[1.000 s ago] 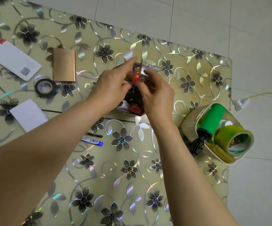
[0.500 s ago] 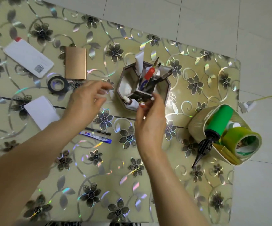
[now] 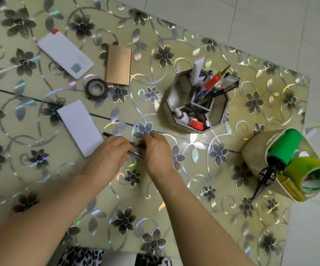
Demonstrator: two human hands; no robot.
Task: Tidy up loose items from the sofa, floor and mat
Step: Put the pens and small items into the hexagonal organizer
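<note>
Glossy, iridescent floral mat (image 3: 174,198)

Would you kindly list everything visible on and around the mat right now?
mat: 1, gold floral, on the tiled floor
power bank: 1, white, far left
flat case: 1, copper, beside it
tape roll: 1, black, below the case
white pad: 1, left of the hands
pens: 2, dark and blue, under both hands
organiser: 1, octagonal, centre
basket: 1, tipped, right edge
left hand, right hand: on the pens
</note>
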